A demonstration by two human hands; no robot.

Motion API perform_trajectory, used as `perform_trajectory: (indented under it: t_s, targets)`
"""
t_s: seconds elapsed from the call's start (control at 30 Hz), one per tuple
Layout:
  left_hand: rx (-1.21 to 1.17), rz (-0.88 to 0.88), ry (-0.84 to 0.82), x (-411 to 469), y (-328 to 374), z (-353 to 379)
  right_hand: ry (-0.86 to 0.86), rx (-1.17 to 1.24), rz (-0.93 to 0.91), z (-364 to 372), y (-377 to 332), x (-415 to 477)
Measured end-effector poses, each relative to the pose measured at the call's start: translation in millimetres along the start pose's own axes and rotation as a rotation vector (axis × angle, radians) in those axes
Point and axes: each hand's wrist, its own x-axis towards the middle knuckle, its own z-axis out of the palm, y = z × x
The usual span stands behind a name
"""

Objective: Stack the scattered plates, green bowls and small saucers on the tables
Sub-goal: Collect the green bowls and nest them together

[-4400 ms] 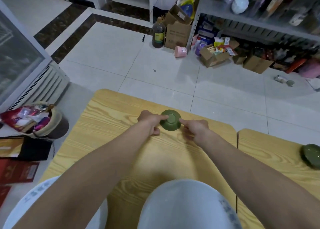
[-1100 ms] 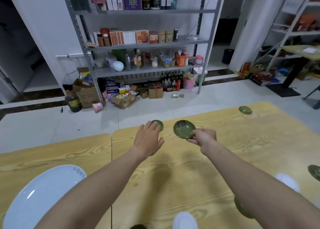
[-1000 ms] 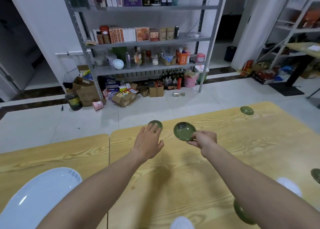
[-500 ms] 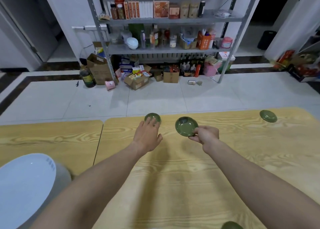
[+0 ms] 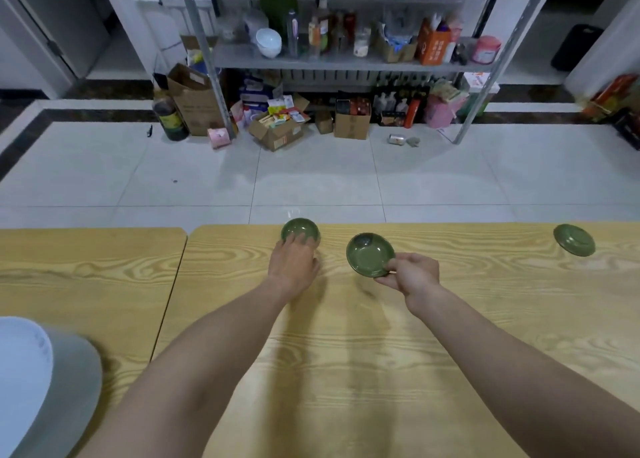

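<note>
Head view. Right hand (image 5: 412,274), grip clamped: thumb and fingers pinch the near edge of a green saucer (image 5: 370,255). I hold it above the worktop (image 5: 381,353), tilted, hollow facing me.

Left hand (image 5: 293,265), grip apart: straight fingers rest on the near rim of a small green bowl (image 5: 300,229), upright by the worktop's far edge.

Count: two saucers, the second saucer (image 5: 574,240) lying far right; one bowl; one white plate (image 5: 24,381), lower left.

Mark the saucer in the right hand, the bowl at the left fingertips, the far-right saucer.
held saucer (image 5: 367,253), head view, centre of its well.
green bowl (image 5: 298,228), head view, its inner floor.
far-right saucer (image 5: 574,240), head view, middle of its face.
</note>
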Motion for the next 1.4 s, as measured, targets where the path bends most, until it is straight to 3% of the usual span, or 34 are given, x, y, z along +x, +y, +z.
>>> perform_trajectory:
  t_s: [0.3, 0.5, 0.93, 1.4]
  targets:
    - [-0.123, -0.188, 0.094, 39.3, -16.7, 36.2, 0.019, -0.014, 0.065, 15.2, 7.0, 38.2]
    - [-0.476, -0.461, 0.210, 51.5, -19.2, 46.9, 0.024, 0.011, 0.096, 22.6, 12.7, 53.9]
    - [-0.986, -0.704, 0.293, 63.0, -27.1, 52.6, 0.022, 0.004, 0.140, 35.0, 18.5, 59.7]
    - [-1.195, -0.670, 0.283, -22.4, -0.3, 30.8, -0.071, 0.077, 0.026, 12.5, 11.3, 1.4]
